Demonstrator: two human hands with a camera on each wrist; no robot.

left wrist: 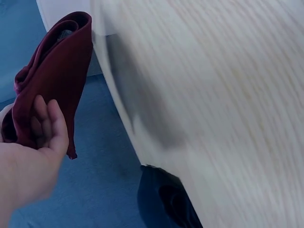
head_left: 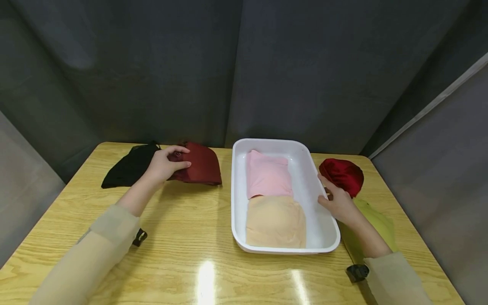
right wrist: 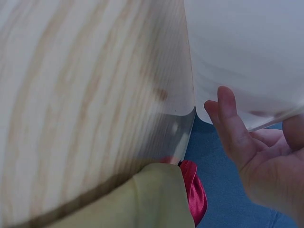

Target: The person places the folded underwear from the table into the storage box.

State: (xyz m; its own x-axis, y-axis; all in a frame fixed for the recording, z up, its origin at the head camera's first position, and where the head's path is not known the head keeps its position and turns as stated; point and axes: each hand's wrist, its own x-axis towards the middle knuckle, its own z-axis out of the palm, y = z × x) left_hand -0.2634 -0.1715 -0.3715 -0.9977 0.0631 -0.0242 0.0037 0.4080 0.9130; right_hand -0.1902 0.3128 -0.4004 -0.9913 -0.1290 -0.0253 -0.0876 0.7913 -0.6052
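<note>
My left hand (head_left: 162, 164) grips a dark red folded cloth (head_left: 203, 164) between thumb and fingers, over the left half of the table. In the left wrist view the cloth (left wrist: 59, 76) shows its rolled layers, raised off the table. Left of it lies a black cloth (head_left: 131, 166), partly behind the hand. My right hand (head_left: 339, 202) holds the right wall of a white plastic tray (head_left: 238, 186), thumb over the rim and fingers along the outside. Inside the tray, a pink folded cloth (head_left: 268, 173) lies behind a beige one (head_left: 276, 222).
Right of the tray lie a shiny red cloth (head_left: 345, 174) and an olive-yellow cloth (head_left: 375, 218), the latter partly under the right forearm. Dark grey curtains (head_left: 171, 72) rise behind the wooden table (head_left: 171, 254) and along its sides.
</note>
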